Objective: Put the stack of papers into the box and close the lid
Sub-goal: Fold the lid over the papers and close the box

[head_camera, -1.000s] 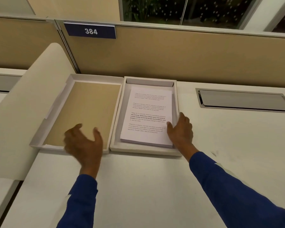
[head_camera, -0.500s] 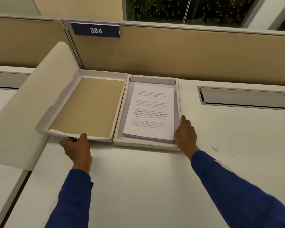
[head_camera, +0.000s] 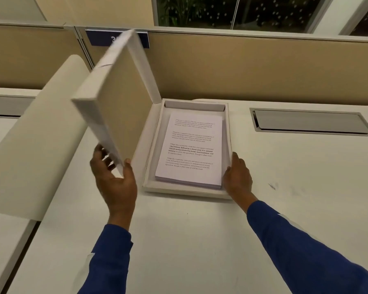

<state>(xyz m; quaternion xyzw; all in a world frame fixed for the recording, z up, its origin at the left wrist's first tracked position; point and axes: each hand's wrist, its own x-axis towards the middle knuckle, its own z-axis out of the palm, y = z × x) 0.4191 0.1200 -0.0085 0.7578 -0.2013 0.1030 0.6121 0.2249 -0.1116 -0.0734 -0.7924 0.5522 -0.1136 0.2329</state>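
Closing the lid (head_camera: 119,96): left hand (head_camera: 115,179) fingers grip its raised near corner, right hand (head_camera: 237,177) rests open against the box (head_camera: 185,190) holding the stack of papers (head_camera: 191,149); next, lower it flush

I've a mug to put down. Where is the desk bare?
Bare desk lies between the sleeves, in front of the box, and right of it below the metal cable hatch. Left of the box is crowded: the left hand swings the lid.

Left hand (head_camera: 115,179) raised, thumb and fingers pinching a thin edge, right hand (head_camera: 237,177) flat and low, fingers extended, both forearms in blue sleeves (head_camera: 302,247)
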